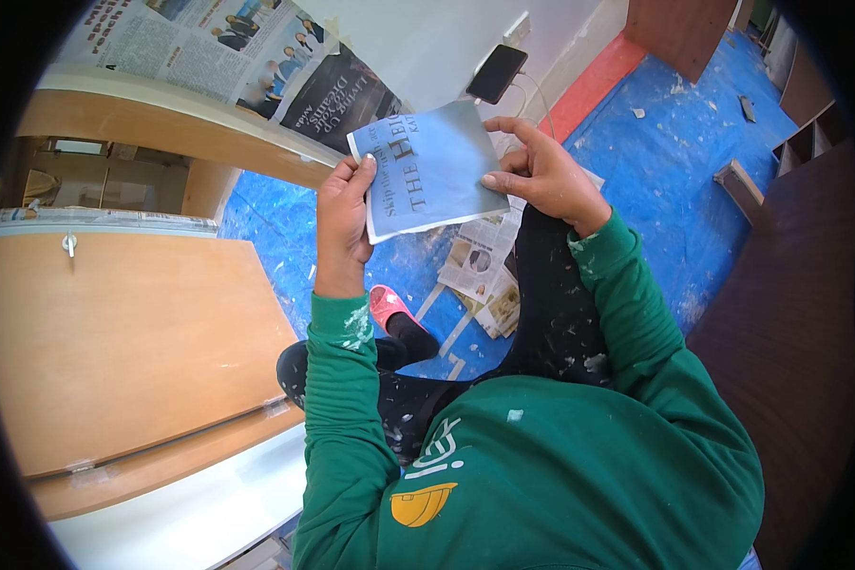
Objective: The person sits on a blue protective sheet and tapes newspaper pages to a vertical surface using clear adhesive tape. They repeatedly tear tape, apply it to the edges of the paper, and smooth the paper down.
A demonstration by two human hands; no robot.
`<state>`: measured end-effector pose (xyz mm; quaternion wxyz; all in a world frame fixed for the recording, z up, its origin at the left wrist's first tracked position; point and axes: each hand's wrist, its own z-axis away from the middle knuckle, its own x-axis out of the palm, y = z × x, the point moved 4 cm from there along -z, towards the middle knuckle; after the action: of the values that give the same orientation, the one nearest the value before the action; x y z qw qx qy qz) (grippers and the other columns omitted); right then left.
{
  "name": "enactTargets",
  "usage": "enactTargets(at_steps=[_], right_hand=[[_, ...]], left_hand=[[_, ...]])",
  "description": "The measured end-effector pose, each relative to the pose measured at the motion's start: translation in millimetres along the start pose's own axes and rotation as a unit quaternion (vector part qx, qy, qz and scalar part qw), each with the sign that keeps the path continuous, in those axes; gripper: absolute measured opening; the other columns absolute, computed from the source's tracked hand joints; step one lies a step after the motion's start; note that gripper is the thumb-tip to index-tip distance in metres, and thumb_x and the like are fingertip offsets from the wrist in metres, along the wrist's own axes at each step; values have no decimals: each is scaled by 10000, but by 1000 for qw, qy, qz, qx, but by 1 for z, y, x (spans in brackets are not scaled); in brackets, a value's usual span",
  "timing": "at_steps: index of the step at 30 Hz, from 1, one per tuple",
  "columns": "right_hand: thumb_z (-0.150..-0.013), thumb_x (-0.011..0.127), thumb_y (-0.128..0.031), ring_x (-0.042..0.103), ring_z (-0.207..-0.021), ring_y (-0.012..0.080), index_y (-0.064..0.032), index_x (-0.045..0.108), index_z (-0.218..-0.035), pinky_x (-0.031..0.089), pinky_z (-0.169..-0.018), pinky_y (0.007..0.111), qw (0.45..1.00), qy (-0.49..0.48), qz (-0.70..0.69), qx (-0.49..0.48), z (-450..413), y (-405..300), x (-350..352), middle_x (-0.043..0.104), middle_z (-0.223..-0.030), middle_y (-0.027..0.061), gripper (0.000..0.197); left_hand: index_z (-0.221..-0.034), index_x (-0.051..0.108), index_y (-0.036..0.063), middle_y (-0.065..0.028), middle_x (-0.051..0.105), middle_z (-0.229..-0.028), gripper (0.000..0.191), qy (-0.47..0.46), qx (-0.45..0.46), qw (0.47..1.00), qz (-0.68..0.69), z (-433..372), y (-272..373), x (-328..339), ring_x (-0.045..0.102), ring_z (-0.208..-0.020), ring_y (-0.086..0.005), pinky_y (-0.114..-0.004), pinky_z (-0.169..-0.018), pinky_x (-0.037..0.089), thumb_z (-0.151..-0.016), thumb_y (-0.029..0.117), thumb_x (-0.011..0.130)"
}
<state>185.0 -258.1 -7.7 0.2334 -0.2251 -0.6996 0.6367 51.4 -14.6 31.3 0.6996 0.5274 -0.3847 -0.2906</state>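
A folded sheet of printed newspaper (445, 174), mostly blue with large lettering, is held up in front of me. My left hand (345, 203) grips its left edge, the thumb lying on top and the fingers behind. At the opposite edge, my right hand (541, 167) pinches the paper, thumb near the lower right corner and index finger by the upper right. Below the paper, more newspaper sheets (488, 267) lie on the blue tarp (684, 164) beside my leg. White smears mark both green sleeves.
Newspaper (192, 60) is taped to the wall at upper left. A smartphone (497, 74) with white cables hangs near a wall socket (517, 30). A wooden door panel (128, 342) stands at left, a dark brown panel (784, 299) at right. A wood block (739, 187) lies near it.
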Motion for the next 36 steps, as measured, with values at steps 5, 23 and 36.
enactTargets(at_steps=[5, 23, 36], right_hand=[[-956, 792, -100, 688, -941, 124, 34, 513, -1450, 542, -849, 294, 987, 72, -142, -31, 0, -1, -1, 780, -1043, 131, 584], [-955, 781, -75, 672, -911, 91, 43, 677, -1206, 526, -831, 262, 986, 111, -124, -28, 1, 4, -11, 779, -999, 63, 297], [-938, 791, -88, 643, -824, 81, 50, 571, -1326, 505, -766, 268, 997, 44, -38, -43, 0, 10, -3, 767, -877, 63, 467]], left_hand=[[-1207, 670, -12, -88, 755, -1113, 185, -57, 105, 987, -103, 10, 9, 12, 693, -995, -114, -287, -933, 542, -1071, 112, 648], [-1218, 684, -79, -140, 790, -1065, 234, -22, 180, 968, -176, 32, 25, 26, 712, -930, -110, -249, -846, 553, -1029, 58, 697], [-1236, 673, -92, -131, 792, -1030, 266, 20, 181, 971, -153, 33, 20, 16, 698, -900, -90, -235, -828, 540, -1025, 67, 705]])
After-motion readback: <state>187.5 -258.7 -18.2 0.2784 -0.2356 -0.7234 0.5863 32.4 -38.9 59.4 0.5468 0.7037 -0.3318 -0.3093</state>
